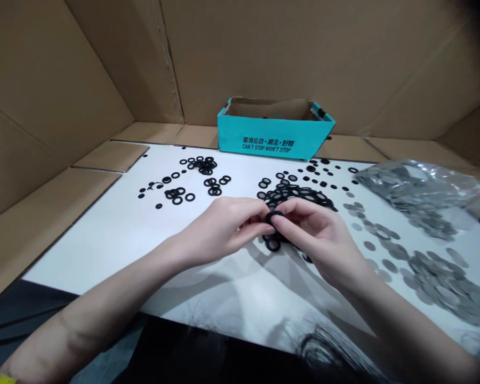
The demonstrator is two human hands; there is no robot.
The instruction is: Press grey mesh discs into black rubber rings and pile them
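Between the fingertips of both hands is a black ring (pixel 273 216), held just above a heap of rings. My left hand (pixel 228 226) pinches its left side with thumb and fingers. The thumb of my right hand (pixel 312 229) presses on the ring's right side, its fingers curled behind. Whether a disc sits inside the ring is hidden by the fingers. Behind and below the hands lies the heap of black rings (pixel 300 193), several with grey centres. One more black ring (pixel 272 245) lies under the hands at the near side of the heap.
Loose black rings (pixel 178 200) and small black discs (pixel 159 206) lie to the left. Grey round discs (pixel 444 282) spread over the right side, near a clear plastic bag (pixel 408 186) of more discs. A turquoise box (pixel 276 136) stands at the back, before cardboard walls (pixel 304 58).
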